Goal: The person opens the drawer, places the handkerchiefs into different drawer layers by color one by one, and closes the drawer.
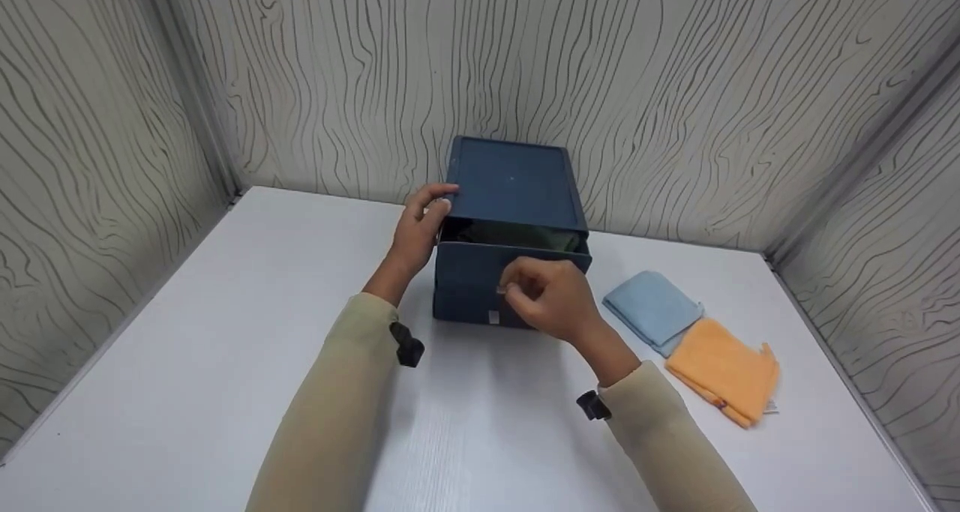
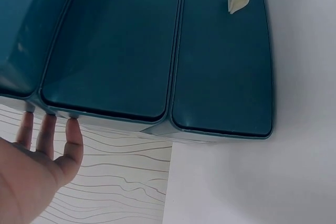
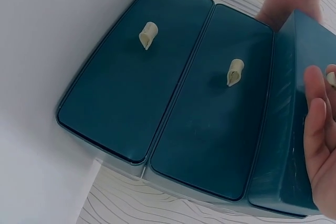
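Note:
A dark blue drawer box stands against the back wall, its top drawer pulled partly out. Dark green contents show in the gap; what they are I cannot tell. My right hand pinches the pale pull tab on that drawer's front. With its fingers fairly straight, my left hand rests on the box's upper left edge. The left wrist view shows its fingertips touching the side. Two lower drawers sit closed, each with a pale loop tab.
On the white table, right of the box, lie a folded blue cloth and a folded orange cloth, the orange one against the blue one's corner. Wood-patterned walls close off the back and both sides.

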Action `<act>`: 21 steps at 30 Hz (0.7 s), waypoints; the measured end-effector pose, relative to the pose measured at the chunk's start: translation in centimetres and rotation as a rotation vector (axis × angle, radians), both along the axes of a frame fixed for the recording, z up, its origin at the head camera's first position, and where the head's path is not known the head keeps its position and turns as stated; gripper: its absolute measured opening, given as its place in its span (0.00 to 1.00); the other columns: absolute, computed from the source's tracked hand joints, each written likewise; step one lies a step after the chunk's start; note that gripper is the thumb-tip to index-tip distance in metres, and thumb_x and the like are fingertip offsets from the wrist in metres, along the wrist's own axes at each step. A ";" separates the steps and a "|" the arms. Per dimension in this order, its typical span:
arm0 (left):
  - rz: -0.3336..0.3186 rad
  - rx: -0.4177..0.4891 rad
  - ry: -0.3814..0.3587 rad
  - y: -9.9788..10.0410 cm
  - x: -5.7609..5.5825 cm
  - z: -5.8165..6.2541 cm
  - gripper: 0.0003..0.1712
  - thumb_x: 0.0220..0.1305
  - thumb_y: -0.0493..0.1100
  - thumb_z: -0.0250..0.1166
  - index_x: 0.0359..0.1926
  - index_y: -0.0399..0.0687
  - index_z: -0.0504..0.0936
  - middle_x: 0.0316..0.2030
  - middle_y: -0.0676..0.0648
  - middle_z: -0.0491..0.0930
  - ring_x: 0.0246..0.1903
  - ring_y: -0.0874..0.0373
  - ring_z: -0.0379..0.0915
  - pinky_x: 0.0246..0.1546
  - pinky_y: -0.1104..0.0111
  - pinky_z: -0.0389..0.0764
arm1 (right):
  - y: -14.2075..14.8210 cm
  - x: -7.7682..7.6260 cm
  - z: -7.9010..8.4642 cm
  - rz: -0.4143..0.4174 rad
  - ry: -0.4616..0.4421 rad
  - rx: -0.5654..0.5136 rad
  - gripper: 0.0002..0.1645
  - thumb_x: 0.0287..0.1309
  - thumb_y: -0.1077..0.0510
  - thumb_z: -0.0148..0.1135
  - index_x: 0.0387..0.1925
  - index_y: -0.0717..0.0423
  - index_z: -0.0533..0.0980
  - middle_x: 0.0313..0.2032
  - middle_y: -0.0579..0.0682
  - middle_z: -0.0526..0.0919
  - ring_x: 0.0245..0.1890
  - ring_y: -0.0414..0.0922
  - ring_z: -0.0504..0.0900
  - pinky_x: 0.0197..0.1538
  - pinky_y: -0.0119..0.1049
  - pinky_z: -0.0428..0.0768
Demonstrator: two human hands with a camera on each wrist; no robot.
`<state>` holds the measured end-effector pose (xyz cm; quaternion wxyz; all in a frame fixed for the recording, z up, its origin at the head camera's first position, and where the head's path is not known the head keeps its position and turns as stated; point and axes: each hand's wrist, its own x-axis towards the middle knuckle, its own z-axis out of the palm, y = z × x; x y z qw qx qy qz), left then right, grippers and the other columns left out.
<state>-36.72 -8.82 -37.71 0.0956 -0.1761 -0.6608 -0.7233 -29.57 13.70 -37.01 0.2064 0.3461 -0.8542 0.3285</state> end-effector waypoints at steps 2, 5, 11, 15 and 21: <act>0.006 -0.002 0.004 0.1 0.0 0.0 0.20 0.72 0.42 0.48 0.60 0.43 0.73 0.20 0.54 0.65 0.17 0.62 0.57 0.21 0.70 0.64 | 0.0 -0.1 0.0 -0.002 -0.003 -0.001 0.09 0.55 0.63 0.59 0.27 0.47 0.82 0.23 0.35 0.83 0.16 0.32 0.70 0.22 0.30 0.72; 0.010 0.001 0.005 0.1 0.1 0.0 0.19 0.72 0.42 0.48 0.60 0.44 0.74 0.15 0.55 0.60 0.15 0.64 0.53 0.20 0.70 0.61 | -0.1 -0.3 0.0 -0.005 -0.012 -0.002 0.09 0.56 0.62 0.59 0.27 0.46 0.81 0.23 0.36 0.83 0.17 0.33 0.70 0.22 0.30 0.72; 0.009 0.006 -0.002 0.1 0.0 -0.1 0.19 0.73 0.42 0.47 0.60 0.45 0.74 0.15 0.55 0.60 0.15 0.64 0.53 0.21 0.69 0.61 | -0.1 -0.5 -0.1 -0.010 -0.014 -0.006 0.11 0.56 0.63 0.58 0.26 0.44 0.81 0.23 0.36 0.83 0.16 0.33 0.69 0.22 0.30 0.71; 0.000 -0.016 -0.004 0.0 0.0 -0.1 0.20 0.74 0.43 0.46 0.61 0.45 0.73 0.15 0.55 0.59 0.15 0.64 0.52 0.21 0.69 0.61 | 0.0 -0.6 -0.2 -0.007 0.001 -0.006 0.11 0.56 0.63 0.59 0.26 0.44 0.81 0.22 0.36 0.82 0.16 0.33 0.68 0.21 0.30 0.70; 0.002 -0.050 -0.008 -0.1 0.0 -0.2 0.20 0.75 0.44 0.45 0.62 0.46 0.72 0.16 0.55 0.59 0.16 0.63 0.50 0.22 0.69 0.61 | -0.1 -1.0 -0.1 -0.003 0.007 -0.009 0.10 0.56 0.63 0.59 0.25 0.44 0.80 0.21 0.36 0.82 0.15 0.33 0.69 0.21 0.29 0.70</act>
